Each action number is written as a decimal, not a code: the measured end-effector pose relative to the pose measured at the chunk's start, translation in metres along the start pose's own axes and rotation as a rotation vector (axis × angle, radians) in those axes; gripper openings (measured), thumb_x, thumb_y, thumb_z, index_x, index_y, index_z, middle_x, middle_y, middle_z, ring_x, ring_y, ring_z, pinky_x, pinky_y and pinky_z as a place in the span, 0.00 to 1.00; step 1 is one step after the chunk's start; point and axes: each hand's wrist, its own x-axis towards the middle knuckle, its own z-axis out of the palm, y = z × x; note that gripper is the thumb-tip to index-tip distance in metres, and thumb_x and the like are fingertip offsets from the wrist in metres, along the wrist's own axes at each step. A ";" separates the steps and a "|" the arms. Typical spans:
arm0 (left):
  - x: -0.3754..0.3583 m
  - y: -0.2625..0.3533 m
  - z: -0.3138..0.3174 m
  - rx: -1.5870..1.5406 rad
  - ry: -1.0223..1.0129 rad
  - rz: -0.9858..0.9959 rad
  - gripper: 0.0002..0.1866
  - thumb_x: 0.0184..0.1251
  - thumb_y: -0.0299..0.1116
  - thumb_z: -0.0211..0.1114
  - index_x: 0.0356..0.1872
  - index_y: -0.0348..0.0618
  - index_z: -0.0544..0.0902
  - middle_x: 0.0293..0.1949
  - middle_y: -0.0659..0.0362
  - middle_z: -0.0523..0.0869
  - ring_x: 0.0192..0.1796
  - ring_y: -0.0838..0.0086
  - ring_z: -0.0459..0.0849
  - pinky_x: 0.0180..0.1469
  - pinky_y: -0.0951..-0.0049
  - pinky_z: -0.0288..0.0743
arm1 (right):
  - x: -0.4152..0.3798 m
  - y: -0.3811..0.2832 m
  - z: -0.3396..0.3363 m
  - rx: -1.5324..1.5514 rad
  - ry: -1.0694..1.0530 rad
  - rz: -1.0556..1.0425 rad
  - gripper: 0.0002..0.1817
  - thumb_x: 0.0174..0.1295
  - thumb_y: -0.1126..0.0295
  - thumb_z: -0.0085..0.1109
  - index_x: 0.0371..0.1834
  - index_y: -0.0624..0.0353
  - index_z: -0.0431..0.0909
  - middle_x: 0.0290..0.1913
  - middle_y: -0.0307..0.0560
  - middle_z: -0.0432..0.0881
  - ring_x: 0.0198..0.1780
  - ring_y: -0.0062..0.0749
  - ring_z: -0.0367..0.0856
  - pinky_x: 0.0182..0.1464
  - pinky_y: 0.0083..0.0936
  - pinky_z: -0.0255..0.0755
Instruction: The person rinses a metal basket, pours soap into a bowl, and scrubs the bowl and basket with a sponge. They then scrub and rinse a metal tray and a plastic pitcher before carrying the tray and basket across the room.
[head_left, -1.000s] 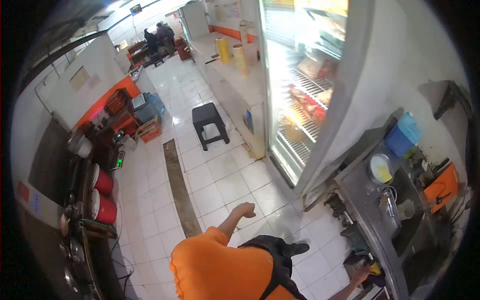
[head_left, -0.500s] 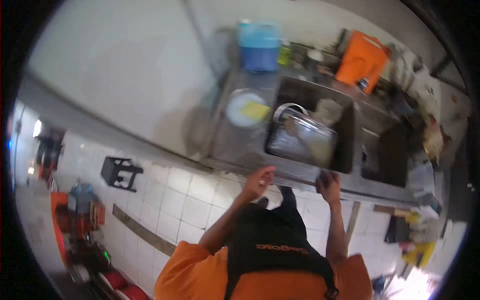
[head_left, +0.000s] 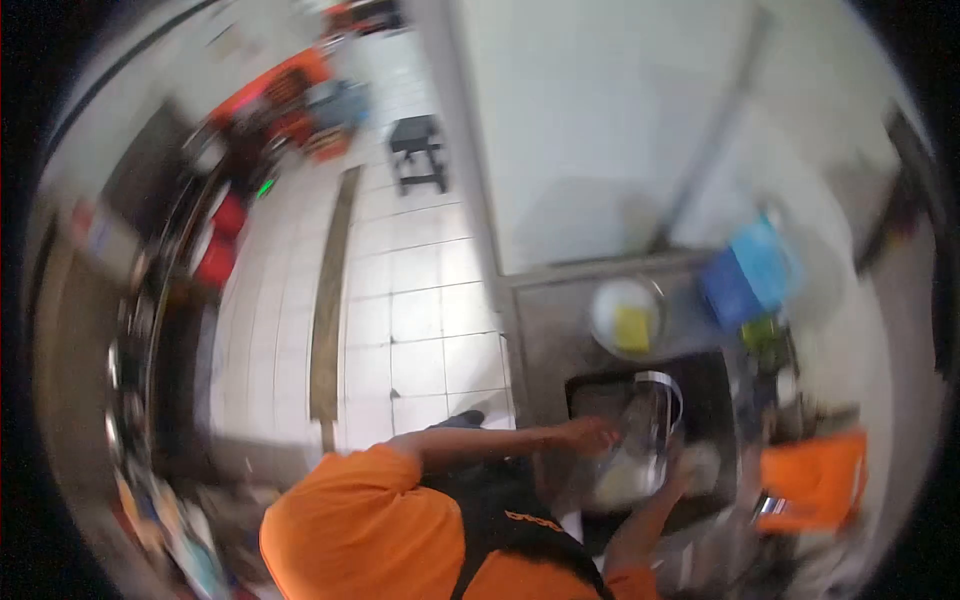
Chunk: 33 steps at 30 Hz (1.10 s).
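Observation:
A rectangular metal tray (head_left: 637,462) lies tilted in the sink basin (head_left: 712,395), blurred by motion, with a shiny curved metal band (head_left: 677,400) beside its upper end. My left hand (head_left: 588,437) reaches over the near side of the basin to the tray; its fingers are smeared. At the tray's right edge, my right hand (head_left: 672,482) is closed on the rim, fingers partly hidden. A pale object (head_left: 703,468) sits in the basin beyond that hand.
On the counter stand a white plate (head_left: 606,308) with a yellow sponge (head_left: 631,329), and a blue container (head_left: 752,275). An orange bag-like item (head_left: 815,482) is at the right. Across the tiled floor is a black stool (head_left: 418,150).
The view has swung left, turning the sink towards the lower right. Both hands have moved from the sink's front edge into the basin, onto or close to the tray.

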 end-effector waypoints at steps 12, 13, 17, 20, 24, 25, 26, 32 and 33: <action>0.081 -0.101 0.076 -0.390 -0.075 0.247 0.24 0.63 0.46 0.66 0.58 0.51 0.77 0.55 0.58 0.82 0.52 0.65 0.81 0.54 0.62 0.74 | -0.062 -0.006 0.055 -0.520 0.043 -0.080 0.17 0.69 0.61 0.55 0.53 0.61 0.77 0.48 0.55 0.81 0.55 0.38 0.79 0.60 0.38 0.71; 0.075 -0.101 0.082 -0.461 -0.105 0.062 0.26 0.63 0.48 0.66 0.60 0.52 0.76 0.56 0.58 0.81 0.53 0.64 0.80 0.55 0.60 0.74 | -0.068 -0.008 0.053 -0.549 0.043 -0.088 0.17 0.69 0.61 0.55 0.53 0.61 0.77 0.49 0.55 0.81 0.55 0.38 0.79 0.60 0.38 0.71; 0.071 -0.081 0.075 -0.949 -0.190 -0.361 0.32 0.64 0.54 0.65 0.68 0.59 0.70 0.66 0.56 0.72 0.62 0.59 0.75 0.60 0.48 0.72 | -0.090 -0.025 0.058 -0.640 0.018 -0.151 0.17 0.69 0.61 0.54 0.54 0.61 0.77 0.50 0.55 0.81 0.55 0.39 0.79 0.60 0.37 0.71; 0.072 -0.089 0.085 -0.710 -0.228 -0.140 0.35 0.66 0.55 0.63 0.72 0.63 0.64 0.70 0.54 0.65 0.67 0.55 0.69 0.61 0.40 0.70 | -0.113 -0.043 0.039 -0.734 0.037 -0.183 0.17 0.70 0.61 0.54 0.54 0.62 0.77 0.50 0.55 0.81 0.56 0.39 0.79 0.60 0.37 0.71; 0.082 -0.021 0.068 -1.030 -0.037 -0.513 0.34 0.68 0.51 0.63 0.72 0.61 0.61 0.71 0.55 0.61 0.70 0.52 0.66 0.61 0.34 0.69 | -0.133 -0.051 0.018 -0.891 0.098 -0.179 0.18 0.70 0.62 0.54 0.55 0.62 0.77 0.51 0.55 0.81 0.56 0.39 0.79 0.60 0.36 0.71; 0.083 0.006 0.060 -1.144 0.016 -0.594 0.34 0.68 0.50 0.64 0.71 0.60 0.62 0.71 0.55 0.60 0.69 0.51 0.66 0.60 0.33 0.70 | -0.134 -0.051 0.014 -0.927 0.106 -0.171 0.18 0.70 0.62 0.54 0.55 0.62 0.77 0.52 0.55 0.81 0.56 0.39 0.79 0.60 0.36 0.71; 0.079 0.014 0.058 -1.185 0.016 -0.536 0.33 0.68 0.49 0.64 0.70 0.59 0.63 0.71 0.55 0.61 0.69 0.51 0.67 0.58 0.33 0.72 | -0.133 -0.049 0.014 -0.948 0.115 -0.165 0.18 0.70 0.62 0.54 0.55 0.62 0.77 0.52 0.55 0.81 0.56 0.40 0.79 0.60 0.36 0.71; 0.077 0.001 0.025 -1.015 -0.086 -0.278 0.43 0.51 0.51 0.75 0.68 0.53 0.64 0.69 0.54 0.63 0.67 0.53 0.69 0.43 0.53 0.85 | -0.110 -0.023 0.054 -1.028 0.055 -0.143 0.18 0.70 0.62 0.53 0.56 0.63 0.77 0.53 0.56 0.81 0.56 0.40 0.79 0.60 0.35 0.72; 0.077 0.013 0.022 -1.155 -0.059 -0.442 0.46 0.47 0.51 0.78 0.68 0.52 0.64 0.69 0.54 0.63 0.66 0.54 0.70 0.39 0.57 0.86 | -0.107 -0.019 0.059 -1.033 0.042 -0.136 0.19 0.70 0.62 0.53 0.56 0.63 0.77 0.54 0.56 0.81 0.56 0.40 0.79 0.60 0.35 0.72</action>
